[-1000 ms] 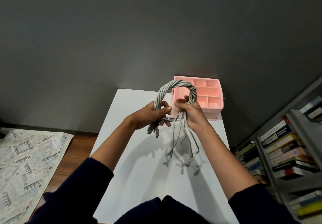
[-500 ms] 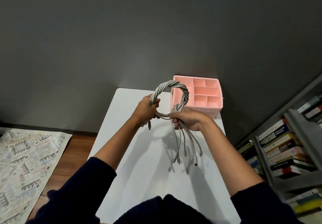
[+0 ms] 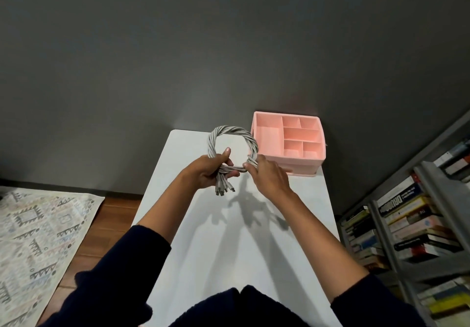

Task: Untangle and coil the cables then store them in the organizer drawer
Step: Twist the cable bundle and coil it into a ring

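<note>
A bundle of grey cables [image 3: 230, 133], twisted together into one loop, is held up above the far end of the white table [image 3: 236, 237]. My left hand [image 3: 212, 171] grips the loop's lower left side, thumb up along the strands, and the plug ends [image 3: 223, 189] hang below that fist. My right hand [image 3: 267, 176] grips the loop's lower right side, where the strands cross back toward the left hand. Just right of the loop stands the pink organizer [image 3: 288, 143], its open top split into several empty compartments. Its drawer front faces me and is partly hidden by my right hand.
The narrow table runs away from me to a dark grey wall. A grey metal shelf [image 3: 417, 227] packed with books stands close on the right. On the left are a wooden floor and a patterned rug [image 3: 38, 240].
The loose ends that hung below my right hand a second ago have been drawn across, and plug ends now hang below my left hand. The loop and both hands shifted slightly left.
</note>
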